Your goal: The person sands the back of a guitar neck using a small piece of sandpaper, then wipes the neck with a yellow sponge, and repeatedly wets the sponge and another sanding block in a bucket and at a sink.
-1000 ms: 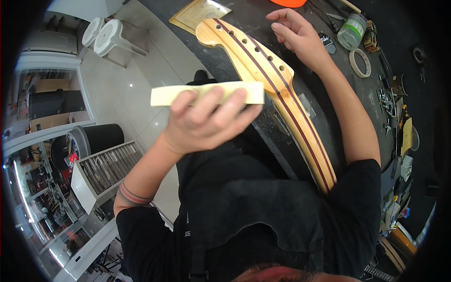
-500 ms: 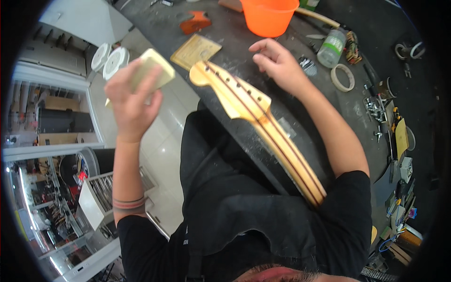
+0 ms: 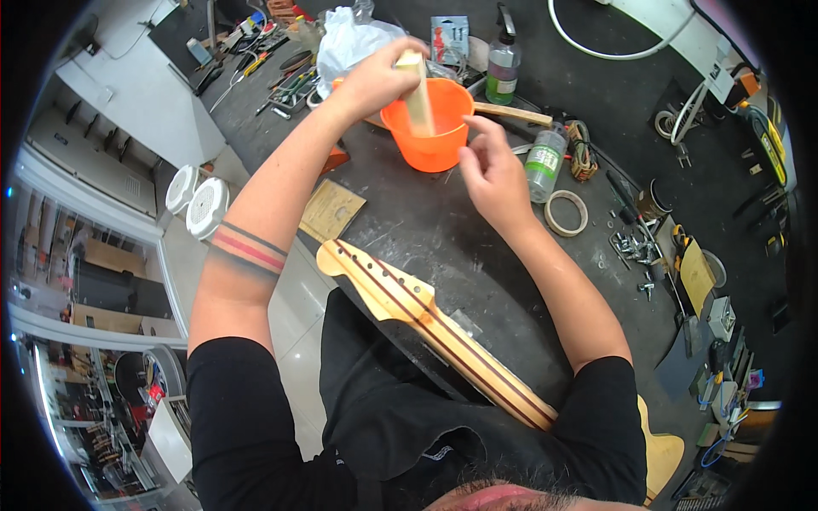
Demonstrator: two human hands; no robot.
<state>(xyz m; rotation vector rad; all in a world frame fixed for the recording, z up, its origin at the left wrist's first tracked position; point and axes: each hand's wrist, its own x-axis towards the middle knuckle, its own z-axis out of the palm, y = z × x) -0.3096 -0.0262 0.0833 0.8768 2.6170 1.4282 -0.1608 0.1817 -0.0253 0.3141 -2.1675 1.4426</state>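
Note:
My left hand (image 3: 388, 78) grips a pale yellow pad (image 3: 418, 106), whose lower end dips inside the rim of an orange bucket (image 3: 429, 155). Motion blurs the pad, and I cannot tell whether it is a sponge or a folded sheet. My right hand (image 3: 494, 175) is beside the bucket's right rim, thumb and fingers apart, with nothing in them. A guitar neck (image 3: 464, 353) of pale wood with dark stripes lies across the table edge, its headstock (image 3: 375, 277) pointing up and left. Part of the guitar body (image 3: 663, 451) shows beyond my right sleeve.
A brownish flat board (image 3: 333, 210) lies by the headstock. Right of the bucket are a clear bottle (image 3: 544, 166), a tape roll (image 3: 566, 213) and loose metal hardware (image 3: 635, 247). Behind it stand a spray bottle (image 3: 503, 64) and a white plastic bag (image 3: 358, 43). Tools crowd the table's right side.
My left hand has carried the pad from left of the headstock, up and right, into the bucket. My right hand stays free, now near the bucket's rim. The view has shifted.

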